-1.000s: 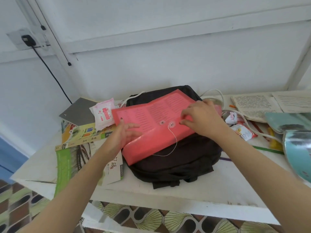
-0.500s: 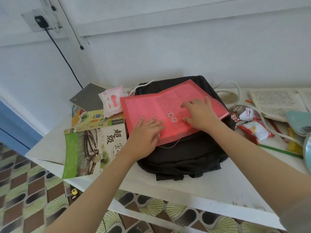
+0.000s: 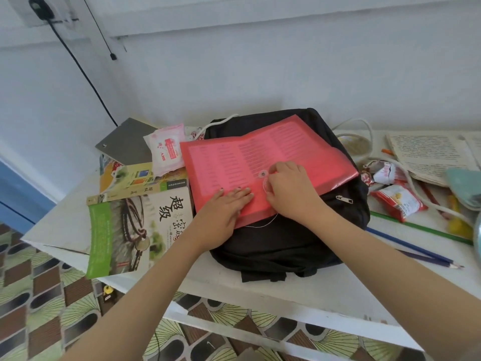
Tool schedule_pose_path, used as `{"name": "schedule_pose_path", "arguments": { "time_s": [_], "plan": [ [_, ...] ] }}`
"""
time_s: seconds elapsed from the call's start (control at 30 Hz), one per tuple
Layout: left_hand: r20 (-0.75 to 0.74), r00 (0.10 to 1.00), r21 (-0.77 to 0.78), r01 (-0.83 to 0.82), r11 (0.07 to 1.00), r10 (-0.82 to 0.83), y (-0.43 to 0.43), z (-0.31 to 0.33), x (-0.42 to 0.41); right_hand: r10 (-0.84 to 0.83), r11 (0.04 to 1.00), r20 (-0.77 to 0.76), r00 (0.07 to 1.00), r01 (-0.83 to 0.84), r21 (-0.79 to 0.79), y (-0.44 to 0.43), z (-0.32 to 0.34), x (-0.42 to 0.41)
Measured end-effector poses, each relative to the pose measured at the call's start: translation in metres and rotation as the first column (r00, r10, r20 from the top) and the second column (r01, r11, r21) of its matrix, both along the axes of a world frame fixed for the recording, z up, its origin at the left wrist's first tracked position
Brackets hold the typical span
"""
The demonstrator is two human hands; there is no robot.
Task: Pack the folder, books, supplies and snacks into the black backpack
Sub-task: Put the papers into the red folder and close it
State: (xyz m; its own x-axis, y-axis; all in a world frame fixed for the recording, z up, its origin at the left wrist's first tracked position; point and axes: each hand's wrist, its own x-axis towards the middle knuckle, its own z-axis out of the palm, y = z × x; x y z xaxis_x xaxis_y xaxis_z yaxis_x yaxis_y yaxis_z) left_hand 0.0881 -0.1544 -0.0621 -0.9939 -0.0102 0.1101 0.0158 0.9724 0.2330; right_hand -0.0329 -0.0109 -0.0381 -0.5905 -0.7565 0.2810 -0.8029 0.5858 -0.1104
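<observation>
Left hand (image 3: 223, 207), flat, is pinning the folder (image 3: 286, 149) steady. Right hand (image 3: 289, 188) is pinching its string (image 3: 261, 226), probably winding it shut.

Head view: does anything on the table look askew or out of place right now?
Yes. The green book juts past the front-left edge of the table, so it could tip off. The string of the red folder trails loose past its near edge onto the black backpack.

Front: I pass over open surface (image 3: 299, 295) before the backpack (image 3: 273, 251).
Left: books (image 3: 135, 217) block.
Right: snack packets (image 3: 398, 201), pencils (image 3: 416, 252).
</observation>
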Motion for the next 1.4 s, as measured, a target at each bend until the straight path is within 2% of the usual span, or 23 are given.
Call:
{"name": "schedule_pose_path", "arguments": {
  "time_s": [0.07,0.13,0.23,0.3,0.43,0.57,0.67,0.77,0.83,0.93,1.07,1.4],
  "plan": [
    [-0.021,1.0,0.017,0.006,1.0,-0.006,-0.002,0.0,-0.001,0.021,1.0,0.051,0.998,-0.021,0.008,-0.003,0.007,-0.001],
    [-0.031,0.999,0.003,0.024,1.0,-0.024,-0.006,0.001,-0.002,0.01,1.0,0.253,0.967,-0.003,-0.029,-0.006,0.018,-0.006],
    [-0.016,0.996,-0.069,0.088,0.994,-0.089,-0.014,0.005,-0.007,-0.075,0.997,0.534,0.842,0.08,0.013,-0.015,0.034,-0.019],
    [0.017,0.993,-0.125,0.116,0.985,-0.115,-0.017,0.009,-0.012,-0.129,0.991,0.626,0.769,0.085,0.1,-0.024,0.043,-0.029],
    [0.062,0.981,-0.177,0.19,0.966,-0.182,-0.018,0.013,-0.023,-0.228,0.959,0.626,0.746,0.061,0.277,-0.044,0.059,-0.046],
    [0.059,0.964,-0.158,0.265,0.951,-0.258,-0.028,0.011,-0.029,-0.281,0.932,0.663,0.694,0.032,0.362,-0.059,0.072,-0.064],
    [0.056,0.948,-0.157,0.317,0.935,-0.312,-0.033,0.012,-0.032,-0.236,0.936,0.678,0.696,-0.025,0.351,-0.068,0.073,-0.076],
    [0.066,0.936,-0.116,0.35,0.929,-0.345,-0.038,0.014,-0.036,-0.114,0.925,0.565,0.817,-0.119,0.36,-0.076,0.067,-0.08],
    [0.059,0.937,-0.099,0.348,0.932,-0.344,-0.042,0.014,-0.037,-0.028,0.92,0.51,0.86,-0.177,0.349,-0.079,0.06,-0.08],
    [0.021,0.948,-0.138,0.318,0.938,-0.318,-0.045,0.012,-0.039,0.04,0.932,0.509,0.86,-0.215,0.29,-0.081,0.05,-0.081],
    [0.007,0.955,-0.18,0.292,0.939,-0.295,-0.047,0.007,-0.046,0.054,0.958,0.493,0.868,-0.184,0.22,-0.079,0.04,-0.084],
    [0.066,0.971,-0.111,0.235,0.966,-0.229,-0.047,0.01,-0.049,-0.005,0.99,0.556,0.831,-0.076,0.123,-0.068,0.032,-0.098]
  ]
}}
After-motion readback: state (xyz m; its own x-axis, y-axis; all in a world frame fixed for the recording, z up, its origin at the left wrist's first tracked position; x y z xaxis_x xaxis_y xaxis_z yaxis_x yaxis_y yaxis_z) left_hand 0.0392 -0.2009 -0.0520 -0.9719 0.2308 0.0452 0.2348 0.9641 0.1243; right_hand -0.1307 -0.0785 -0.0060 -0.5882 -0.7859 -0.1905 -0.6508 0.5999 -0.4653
